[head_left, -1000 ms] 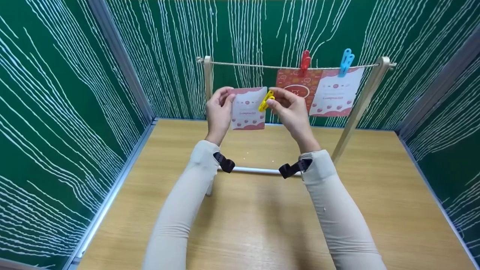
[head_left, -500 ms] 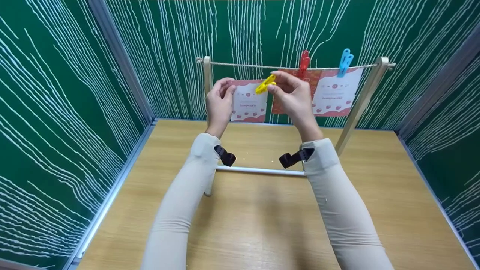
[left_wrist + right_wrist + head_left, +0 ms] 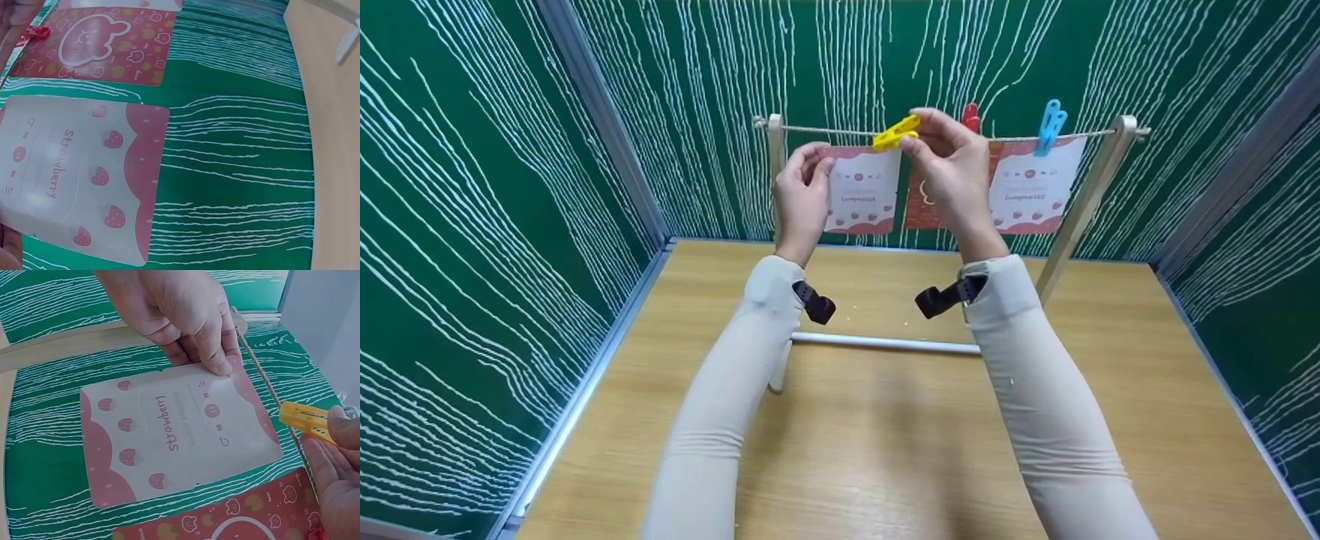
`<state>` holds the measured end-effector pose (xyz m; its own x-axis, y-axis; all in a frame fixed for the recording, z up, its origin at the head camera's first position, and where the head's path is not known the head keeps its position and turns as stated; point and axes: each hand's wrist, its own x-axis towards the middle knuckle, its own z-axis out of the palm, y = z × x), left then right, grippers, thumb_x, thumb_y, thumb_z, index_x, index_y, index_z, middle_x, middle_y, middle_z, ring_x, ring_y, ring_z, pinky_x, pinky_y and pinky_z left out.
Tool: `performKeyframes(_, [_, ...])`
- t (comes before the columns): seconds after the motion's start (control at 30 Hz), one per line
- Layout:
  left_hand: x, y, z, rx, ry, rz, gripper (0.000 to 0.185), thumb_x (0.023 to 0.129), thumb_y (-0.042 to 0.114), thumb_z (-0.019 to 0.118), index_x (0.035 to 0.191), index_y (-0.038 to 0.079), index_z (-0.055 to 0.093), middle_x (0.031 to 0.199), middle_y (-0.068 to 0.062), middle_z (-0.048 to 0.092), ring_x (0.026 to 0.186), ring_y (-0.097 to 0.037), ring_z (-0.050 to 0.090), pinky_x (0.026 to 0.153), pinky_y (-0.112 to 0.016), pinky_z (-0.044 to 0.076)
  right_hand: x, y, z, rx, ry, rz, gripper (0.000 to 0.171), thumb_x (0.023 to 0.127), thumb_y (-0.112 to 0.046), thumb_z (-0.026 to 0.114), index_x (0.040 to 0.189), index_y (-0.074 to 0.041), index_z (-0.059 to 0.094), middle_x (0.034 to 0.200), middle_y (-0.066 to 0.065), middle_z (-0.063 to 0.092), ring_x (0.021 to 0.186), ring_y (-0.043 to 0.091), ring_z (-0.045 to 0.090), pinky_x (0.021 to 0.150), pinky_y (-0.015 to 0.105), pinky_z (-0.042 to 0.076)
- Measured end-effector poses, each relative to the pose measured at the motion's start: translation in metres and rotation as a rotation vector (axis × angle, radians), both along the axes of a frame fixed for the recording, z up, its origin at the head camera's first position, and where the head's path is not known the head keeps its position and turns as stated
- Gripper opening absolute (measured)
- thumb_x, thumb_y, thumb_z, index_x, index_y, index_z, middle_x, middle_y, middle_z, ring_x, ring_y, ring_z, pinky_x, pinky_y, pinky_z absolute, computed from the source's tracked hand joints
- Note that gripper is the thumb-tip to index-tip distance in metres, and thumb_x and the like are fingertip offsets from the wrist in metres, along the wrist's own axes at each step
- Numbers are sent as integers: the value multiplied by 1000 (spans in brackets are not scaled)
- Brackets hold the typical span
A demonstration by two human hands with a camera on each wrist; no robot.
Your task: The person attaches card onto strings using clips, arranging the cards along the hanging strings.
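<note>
My left hand (image 3: pixel 814 163) pinches the top left corner of a white and pink strawberry packet (image 3: pixel 861 189) and holds it up at the string (image 3: pixel 825 130) of a small wooden drying rack. In the right wrist view the left hand (image 3: pixel 185 315) has its fingertips on the packet (image 3: pixel 174 433). My right hand (image 3: pixel 913 139) pinches a yellow clothespin (image 3: pixel 895 133) at the string, just above the packet's top right corner. The yellow clothespin (image 3: pixel 304 419) lies against the string (image 3: pixel 264 377). The left wrist view shows the packet (image 3: pixel 84 180) close up.
A red clothespin (image 3: pixel 970 116) holds a red packet (image 3: pixel 921 206) and a blue clothespin (image 3: pixel 1051 116) holds another white packet (image 3: pixel 1035 187) further right on the string. The rack's posts (image 3: pixel 1091 195) and base rod (image 3: pixel 885 343) stand on a wooden table (image 3: pixel 885 450) walled by green panels.
Both hands have risen from below the string to its level, bringing the packet's top edge and the yellow clothespin up to it.
</note>
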<state>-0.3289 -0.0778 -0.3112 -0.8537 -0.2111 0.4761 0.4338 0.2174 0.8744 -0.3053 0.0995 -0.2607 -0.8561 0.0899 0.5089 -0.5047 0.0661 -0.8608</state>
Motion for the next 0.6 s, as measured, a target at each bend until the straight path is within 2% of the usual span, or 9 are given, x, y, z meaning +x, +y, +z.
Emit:
performKeyframes(0.17, [-2,2,4,11,24,9,28,95,25,57,122,18,60,112,3,68,93,-9,60,84,-23,52,-1,-1,6,2,42,-17,32,88,-17,67,119,-8,66,119,9,67,103,17,65,95,25,50])
performKeyframes(0.4, [-5,3,6,25,35,6,29,96,24,56,123,15,59,114,0,68,93,-11,60,84,-23,51,-6,-1,12,6,53,-26,32,87,-15,68,118,-6,67,120,11,67,103,18,65,96,24,49])
performKeyframes(0.6, [-5,3,8,30,28,6,29,96,22,56,123,15,59,114,0,68,93,-11,60,83,-23,51,-10,-4,13,63,50,-46,32,87,-13,67,118,-5,67,120,13,67,102,18,65,94,23,50])
